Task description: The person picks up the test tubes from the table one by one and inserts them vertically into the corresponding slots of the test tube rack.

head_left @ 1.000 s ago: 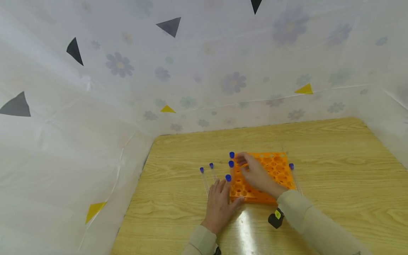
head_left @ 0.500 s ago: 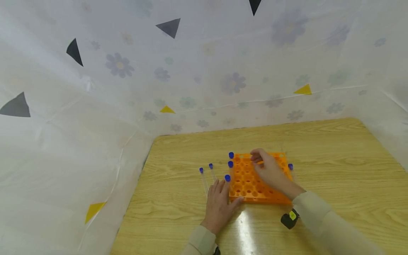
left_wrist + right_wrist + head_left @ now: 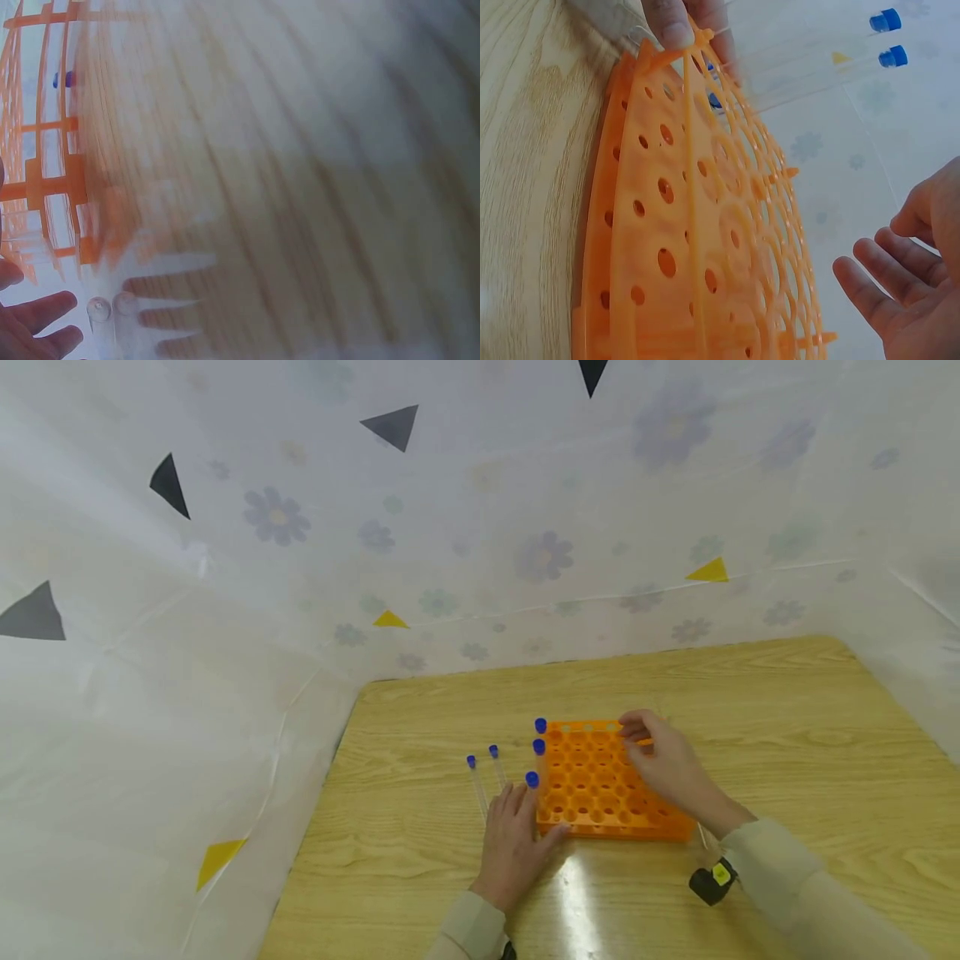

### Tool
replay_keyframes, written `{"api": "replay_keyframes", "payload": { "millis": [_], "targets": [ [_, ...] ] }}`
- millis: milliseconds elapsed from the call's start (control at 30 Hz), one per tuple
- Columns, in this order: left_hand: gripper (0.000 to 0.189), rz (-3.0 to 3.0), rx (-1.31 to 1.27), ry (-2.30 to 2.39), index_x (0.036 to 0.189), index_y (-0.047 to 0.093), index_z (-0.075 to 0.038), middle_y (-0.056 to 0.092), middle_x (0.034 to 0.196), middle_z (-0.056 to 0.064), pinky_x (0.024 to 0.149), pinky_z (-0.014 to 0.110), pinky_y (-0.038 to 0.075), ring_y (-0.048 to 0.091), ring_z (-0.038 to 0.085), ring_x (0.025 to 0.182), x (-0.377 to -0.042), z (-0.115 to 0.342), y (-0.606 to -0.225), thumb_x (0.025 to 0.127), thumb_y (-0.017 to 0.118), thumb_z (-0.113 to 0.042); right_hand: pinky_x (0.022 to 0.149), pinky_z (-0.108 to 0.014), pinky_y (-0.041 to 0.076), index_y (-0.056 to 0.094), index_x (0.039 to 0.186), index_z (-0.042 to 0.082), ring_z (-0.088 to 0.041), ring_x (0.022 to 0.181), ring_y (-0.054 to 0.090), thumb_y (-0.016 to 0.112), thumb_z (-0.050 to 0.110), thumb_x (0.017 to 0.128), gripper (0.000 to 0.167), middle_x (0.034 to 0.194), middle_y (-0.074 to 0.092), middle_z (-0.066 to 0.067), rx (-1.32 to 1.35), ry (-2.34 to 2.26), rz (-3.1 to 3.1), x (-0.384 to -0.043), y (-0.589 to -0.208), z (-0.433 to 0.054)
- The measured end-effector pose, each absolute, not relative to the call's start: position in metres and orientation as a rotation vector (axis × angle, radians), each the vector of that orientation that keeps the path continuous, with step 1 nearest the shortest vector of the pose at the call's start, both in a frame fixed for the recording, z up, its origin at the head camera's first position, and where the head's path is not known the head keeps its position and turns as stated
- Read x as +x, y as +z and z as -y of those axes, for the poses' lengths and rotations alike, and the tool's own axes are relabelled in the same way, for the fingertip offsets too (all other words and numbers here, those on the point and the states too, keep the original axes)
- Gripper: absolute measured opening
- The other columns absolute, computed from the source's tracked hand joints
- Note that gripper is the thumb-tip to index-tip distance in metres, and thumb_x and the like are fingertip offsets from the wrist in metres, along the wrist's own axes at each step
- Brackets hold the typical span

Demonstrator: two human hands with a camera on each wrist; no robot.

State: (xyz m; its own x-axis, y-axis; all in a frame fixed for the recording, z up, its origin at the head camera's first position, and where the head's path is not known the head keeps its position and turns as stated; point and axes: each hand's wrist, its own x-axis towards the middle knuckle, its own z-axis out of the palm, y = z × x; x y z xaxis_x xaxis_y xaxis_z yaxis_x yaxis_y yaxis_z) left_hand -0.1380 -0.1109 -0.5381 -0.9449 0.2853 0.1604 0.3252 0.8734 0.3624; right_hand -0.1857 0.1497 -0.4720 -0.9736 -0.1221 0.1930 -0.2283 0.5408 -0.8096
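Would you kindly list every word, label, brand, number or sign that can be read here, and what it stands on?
None can be read in any view.
Yellow label on the black wrist camera: any marking is too small to read.
Orange tube rack, blue tube caps: no lettering shows.

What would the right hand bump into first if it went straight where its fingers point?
Probably the top of the orange rack: in the right wrist view, the right hand points toward it across a gap. Depth is unclear, so it might pass above instead.
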Motion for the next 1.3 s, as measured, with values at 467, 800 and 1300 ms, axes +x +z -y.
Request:
{"api": "replay_keyframes", "payload": {
  "millis": [467,800,1300],
  "targets": [
    [0.074,2.902,-0.494,-0.601,0.149,0.042,-0.022,0.052,0.143,0.007,0.118,0.053,0.034,0.042,0.034,0.141,-0.137,0.111,-0.539,0.091,0.050,-0.067,0.077,-0.011,0.050,0.053,0.129,-0.001,-0.008,0.099,0.055,0.050,0.006,0.101,0.028,0.114,0.063,-0.017,0.237,1.308,2.619,-0.176,-0.480,-0.189],
    [0.075,2.909,-0.478,-0.618,0.150,0.040,-0.022,0.051,0.145,0.008,0.118,0.053,0.033,0.041,0.034,0.142,-0.136,0.111,-0.538,0.091,0.050,-0.067,0.072,-0.006,0.048,0.055,0.124,-0.003,0.008,0.092,0.049,0.054,0.006,0.099,0.028,0.111,0.064,-0.020,0.169,1.263,2.632,-0.166,-0.492,-0.210],
    [0.075,2.923,-0.475,-0.624,0.149,0.043,-0.021,0.052,0.145,0.008,0.118,0.053,0.033,0.041,0.034,0.142,-0.135,0.111,-0.537,0.092,0.047,-0.069,0.072,-0.029,0.055,0.055,0.120,-0.011,-0.035,0.093,0.062,0.054,-0.002,0.091,0.030,0.105,0.063,-0.026,0.062,1.165,2.747,-0.160,-0.516,-0.221]
  ]
}}
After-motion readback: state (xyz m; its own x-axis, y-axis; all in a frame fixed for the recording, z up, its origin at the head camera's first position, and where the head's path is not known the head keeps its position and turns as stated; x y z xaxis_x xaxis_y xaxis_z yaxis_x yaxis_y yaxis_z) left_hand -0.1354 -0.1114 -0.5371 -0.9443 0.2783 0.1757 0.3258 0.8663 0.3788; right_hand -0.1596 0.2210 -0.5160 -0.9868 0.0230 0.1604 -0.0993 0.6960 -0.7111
